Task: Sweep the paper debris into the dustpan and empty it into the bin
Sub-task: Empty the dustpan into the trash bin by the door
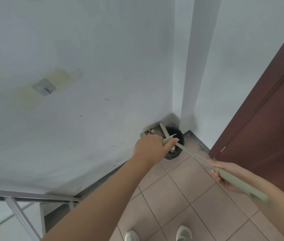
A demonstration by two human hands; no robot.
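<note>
A pale green dustpan hangs tilted over a dark bin standing in the wall corner. White paper scraps lie in the pan. My left hand grips the dustpan's short handle just above the bin. My right hand grips the broom's long pale green handle, which runs diagonally toward the bin. The broom head is hidden behind my left hand and the bin.
A white wall fills the left and centre, with a small grey wall hook. A dark brown door stands at the right. Beige floor tiles lie below, with my two white shoes. A grey metal frame sits at lower left.
</note>
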